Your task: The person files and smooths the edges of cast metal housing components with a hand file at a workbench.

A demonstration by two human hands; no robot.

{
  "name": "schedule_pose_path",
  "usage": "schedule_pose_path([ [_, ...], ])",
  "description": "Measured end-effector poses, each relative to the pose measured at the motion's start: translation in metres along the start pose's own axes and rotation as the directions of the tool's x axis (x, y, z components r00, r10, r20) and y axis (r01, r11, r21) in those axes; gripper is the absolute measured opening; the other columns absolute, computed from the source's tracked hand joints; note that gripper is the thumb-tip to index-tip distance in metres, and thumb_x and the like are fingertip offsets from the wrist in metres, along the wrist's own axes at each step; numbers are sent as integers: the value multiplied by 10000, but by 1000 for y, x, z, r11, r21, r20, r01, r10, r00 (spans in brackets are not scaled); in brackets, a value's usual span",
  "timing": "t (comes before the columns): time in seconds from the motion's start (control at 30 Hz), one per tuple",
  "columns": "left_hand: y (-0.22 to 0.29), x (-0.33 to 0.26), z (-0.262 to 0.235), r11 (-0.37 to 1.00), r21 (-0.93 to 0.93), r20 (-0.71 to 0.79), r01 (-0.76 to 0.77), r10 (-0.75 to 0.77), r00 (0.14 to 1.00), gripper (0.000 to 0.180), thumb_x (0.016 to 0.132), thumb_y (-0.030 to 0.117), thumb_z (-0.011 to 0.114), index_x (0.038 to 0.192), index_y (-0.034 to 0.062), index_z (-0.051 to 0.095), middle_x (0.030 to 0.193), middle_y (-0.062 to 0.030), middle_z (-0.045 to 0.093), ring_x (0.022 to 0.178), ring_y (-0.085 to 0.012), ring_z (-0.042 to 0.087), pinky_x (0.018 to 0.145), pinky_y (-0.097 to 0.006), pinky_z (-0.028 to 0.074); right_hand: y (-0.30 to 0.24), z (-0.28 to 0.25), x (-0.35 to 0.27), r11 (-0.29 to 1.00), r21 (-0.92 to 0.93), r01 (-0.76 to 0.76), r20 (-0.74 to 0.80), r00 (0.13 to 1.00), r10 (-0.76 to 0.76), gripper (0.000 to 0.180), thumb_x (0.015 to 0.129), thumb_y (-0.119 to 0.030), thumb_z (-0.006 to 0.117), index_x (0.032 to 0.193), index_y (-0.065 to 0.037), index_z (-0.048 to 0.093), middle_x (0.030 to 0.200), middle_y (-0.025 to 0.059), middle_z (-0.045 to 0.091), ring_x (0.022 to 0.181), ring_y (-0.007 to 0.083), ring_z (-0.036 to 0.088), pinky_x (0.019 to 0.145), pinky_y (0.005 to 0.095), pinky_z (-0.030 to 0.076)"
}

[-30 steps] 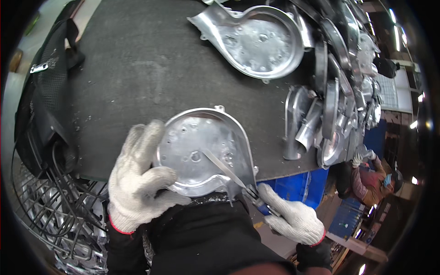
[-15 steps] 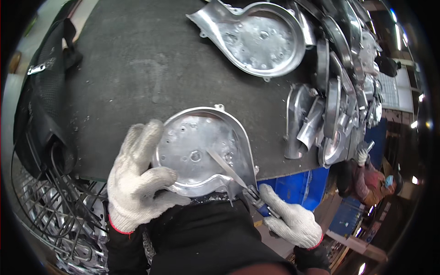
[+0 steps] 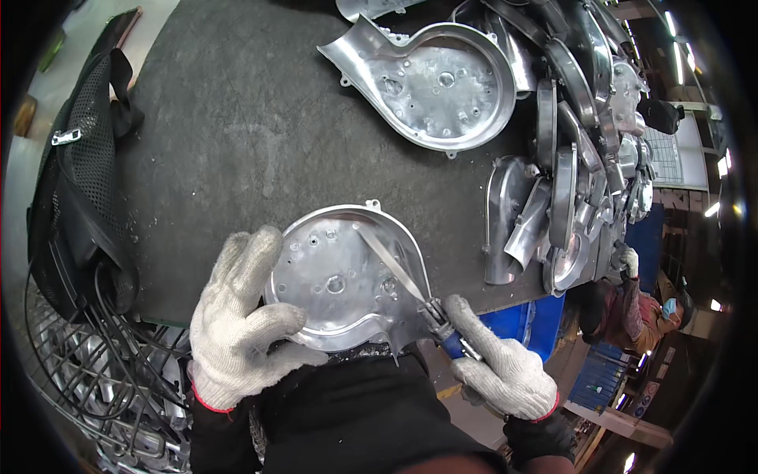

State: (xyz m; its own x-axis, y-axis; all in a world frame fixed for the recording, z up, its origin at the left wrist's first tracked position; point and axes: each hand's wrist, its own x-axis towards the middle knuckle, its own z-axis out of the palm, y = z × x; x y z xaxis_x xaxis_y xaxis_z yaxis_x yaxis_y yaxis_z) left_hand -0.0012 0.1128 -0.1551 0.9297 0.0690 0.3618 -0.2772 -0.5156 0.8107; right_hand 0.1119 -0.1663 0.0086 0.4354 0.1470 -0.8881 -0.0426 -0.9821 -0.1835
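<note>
A snail-shaped silver metal blower housing [image 3: 316, 268] lies at the table's near edge, its shallow inside facing up. My left hand [image 3: 245, 316], in a white knit glove with red cuff trim, holds its left rim, thumb over the lower edge and fingers along the side. In my gloved right hand [image 3: 505, 367] is a file-like tool [image 3: 395, 268] with a long flat metal blade and a blue and silver body. Its blade slants over the housing's inside, tip near the upper middle; whether it touches cannot be made out. The grip is partly hidden by my fingers.
A similar housing [image 3: 450, 87] lies farther off on the dark tabletop [image 3: 213, 158]. More castings [image 3: 560, 174] pile up on the right. A black mesh chair [image 3: 83, 158] and a wire basket [image 3: 71, 371] stand left. Blue bins [image 3: 529, 328] and another person [image 3: 647, 316] are at right.
The tool's blade tip has moved up across the housing, toward its far rim. My left hand keeps its place on the rim. The whole view has shifted slightly.
</note>
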Motion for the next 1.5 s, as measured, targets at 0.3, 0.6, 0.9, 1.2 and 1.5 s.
schedule_pose_path([
  [0.3, 5, 7, 3, 999, 20, -54, -27, 28, 998, 542, 509, 422, 917, 845, 89, 652, 1375, -309, 591, 1095, -557, 627, 891, -582, 526, -4, -1, -1, 1000, 15, 23, -16, 1000, -23, 759, 1020, -338, 624, 1672, -229, 250, 1112, 182, 751, 897, 378, 747, 826, 434, 572],
  [0.6, 4, 12, 0, 1000, -10, -28, -25, 25, 999, 535, 529, 417, 912, 862, 88, 652, 1368, -305, 590, 1085, -550, 624, 899, -589, 520, -2, 0, 0, 991, -87, 102, -31, 994, -105, 776, 1012, -366, 626, 1674, -246, 239, 927, 189, 754, 871, 394, 750, 822, 449, 577],
  [0.9, 5, 13, 2, 999, -7, -42, -49, 48, 998, 533, 531, 429, 910, 856, 88, 661, 1379, -307, 585, 1097, -543, 627, 896, -585, 522, -2, -4, -10, 991, 12, -133, 65, 989, 132, 810, 990, -373, 645, 1672, -249, 228, 1276, 197, 709, 948, 400, 741, 854, 456, 584],
  [1.2, 7, 42, -31, 999, 28, 156, 25, -29, 987, 543, 491, 248, 936, 927, 69, 666, 1401, -270, 600, 1175, -516, 622, 1019, -571, 502, 8, -5, -4, 948, -108, 299, -34, 952, -304, 742, 1007, -326, 657, 1648, -170, 318, 1354, 203, 668, 1012, 384, 739, 879, 412, 584],
  [1.5, 4, 20, -8, 978, 180, -85, 106, -91, 992, 920, 565, 491, 888, 1336, 48, 652, 1378, -203, 666, 1309, -371, 627, 1176, -551, 412, -19, -9, 14, 969, -62, 241, -36, 969, -244, 790, 989, -333, 638, 1668, -202, 255, 1080, 178, 678, 886, 357, 737, 814, 420, 572],
])
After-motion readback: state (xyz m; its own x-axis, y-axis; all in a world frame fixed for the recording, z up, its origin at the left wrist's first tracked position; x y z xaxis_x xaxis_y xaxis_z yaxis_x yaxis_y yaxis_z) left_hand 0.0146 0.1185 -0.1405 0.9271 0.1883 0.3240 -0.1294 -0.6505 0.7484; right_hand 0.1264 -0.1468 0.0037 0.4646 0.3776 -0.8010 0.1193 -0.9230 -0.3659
